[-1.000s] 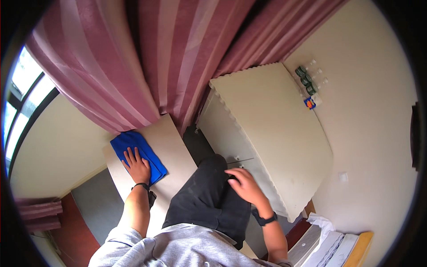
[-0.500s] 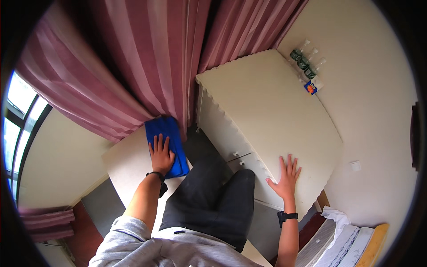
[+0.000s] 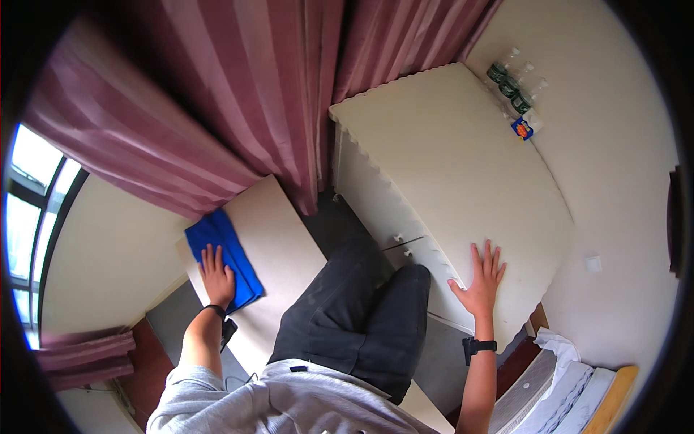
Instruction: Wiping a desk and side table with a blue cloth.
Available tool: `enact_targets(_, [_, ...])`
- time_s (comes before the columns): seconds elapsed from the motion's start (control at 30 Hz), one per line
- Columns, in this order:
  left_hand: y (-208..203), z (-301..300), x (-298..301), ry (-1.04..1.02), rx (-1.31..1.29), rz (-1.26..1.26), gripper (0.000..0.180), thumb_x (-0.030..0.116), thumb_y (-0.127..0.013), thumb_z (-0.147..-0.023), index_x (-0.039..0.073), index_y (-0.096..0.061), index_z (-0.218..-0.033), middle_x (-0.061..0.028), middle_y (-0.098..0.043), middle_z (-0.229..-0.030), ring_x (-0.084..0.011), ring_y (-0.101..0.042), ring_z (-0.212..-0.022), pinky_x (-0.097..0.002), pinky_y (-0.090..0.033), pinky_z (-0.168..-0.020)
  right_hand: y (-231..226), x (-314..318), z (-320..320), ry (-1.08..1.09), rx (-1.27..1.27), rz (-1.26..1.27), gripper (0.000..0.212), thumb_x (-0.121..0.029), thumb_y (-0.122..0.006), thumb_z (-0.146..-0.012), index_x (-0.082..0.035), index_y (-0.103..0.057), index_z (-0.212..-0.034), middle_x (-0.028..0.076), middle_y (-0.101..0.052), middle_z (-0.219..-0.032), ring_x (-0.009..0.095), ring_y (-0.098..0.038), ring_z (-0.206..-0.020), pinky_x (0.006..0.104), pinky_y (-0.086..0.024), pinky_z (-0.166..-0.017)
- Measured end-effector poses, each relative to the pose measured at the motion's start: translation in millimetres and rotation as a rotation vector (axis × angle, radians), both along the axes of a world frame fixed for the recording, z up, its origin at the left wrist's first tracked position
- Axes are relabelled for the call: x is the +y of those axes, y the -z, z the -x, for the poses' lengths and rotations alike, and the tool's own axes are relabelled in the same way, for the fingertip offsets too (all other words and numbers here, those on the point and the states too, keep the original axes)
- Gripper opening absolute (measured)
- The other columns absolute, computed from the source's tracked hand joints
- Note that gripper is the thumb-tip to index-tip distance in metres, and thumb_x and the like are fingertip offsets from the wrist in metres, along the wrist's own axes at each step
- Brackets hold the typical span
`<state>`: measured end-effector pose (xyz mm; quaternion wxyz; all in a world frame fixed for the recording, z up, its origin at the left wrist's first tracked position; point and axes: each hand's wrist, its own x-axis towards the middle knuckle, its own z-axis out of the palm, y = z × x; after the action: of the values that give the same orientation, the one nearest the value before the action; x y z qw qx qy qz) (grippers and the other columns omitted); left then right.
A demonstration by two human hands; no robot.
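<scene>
My left hand [image 3: 217,278] lies flat with fingers stretched on a folded blue cloth [image 3: 230,250]. That cloth rests along the left edge of a low pale tabletop [image 3: 278,235], to the left of my legs. On the right, my right hand [image 3: 480,282] is spread out, palm down, on the cream top of a cabinet [image 3: 463,159] with a scalloped edge. Nothing is held in it. Both wrists wear dark bands.
Pink striped curtains [image 3: 238,94] hang down behind both surfaces. Several clear bottles [image 3: 510,87] and a small blue packet [image 3: 522,129] stand at the cabinet's far right. White knobs [image 3: 398,238] stick out from its front. A mattress [image 3: 528,387] lies at lower right.
My left hand and the blue cloth have moved left across the pale tabletop, from its right side to its left edge. The right hand stays on the cabinet top; the view has shifted slightly.
</scene>
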<state>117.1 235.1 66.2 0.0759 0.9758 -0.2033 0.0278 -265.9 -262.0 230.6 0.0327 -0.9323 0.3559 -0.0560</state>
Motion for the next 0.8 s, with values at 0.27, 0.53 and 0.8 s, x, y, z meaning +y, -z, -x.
enact_targets(0.27, [12.1, 1.4, 39.6, -0.198, -0.055, -0.106, 0.064, 0.027, -0.043, -0.096, 0.013, -0.030, -0.157, -0.0137, -0.020, -0.166, -0.0340, -0.013, -0.154, -0.0595, -0.013, -0.121, 5.6, 2.6, -1.6, -0.024, -0.011, 0.050, 0.102, -0.036, -0.084, -0.065, -0.019, -0.037, -0.154, 0.015, -0.021, -0.165, 0.044, -0.013, -0.152, 0.0692, -0.010, -0.117])
enact_targets(0.53, [8.5, 46.4, -72.3, 0.156, -0.008, 0.134, 0.068, 0.030, -0.052, -0.091, 0.010, -0.037, -0.154, -0.0173, -0.021, -0.165, -0.0366, -0.011, -0.154, -0.0593, -0.006, -0.122, 8.9, 10.2, 2.2, 0.028, 0.034, 0.040, 0.103, -0.037, -0.082, -0.066, -0.019, -0.034, -0.155, 0.015, -0.019, -0.166, 0.045, -0.013, -0.152, 0.0692, -0.010, -0.117])
enact_targets(0.8, [3.4, 47.6, -126.3, 0.401, 0.025, 0.233, 0.063, 0.033, -0.054, -0.090, 0.015, -0.045, -0.150, -0.0138, -0.028, -0.163, -0.0338, -0.019, -0.153, -0.0581, -0.011, -0.122, 11.8, 9.1, -2.9, 0.047, 0.025, 0.032, 0.102, -0.038, -0.081, -0.069, -0.021, -0.032, -0.157, 0.014, -0.019, -0.166, 0.043, -0.013, -0.152, 0.0664, -0.010, -0.119])
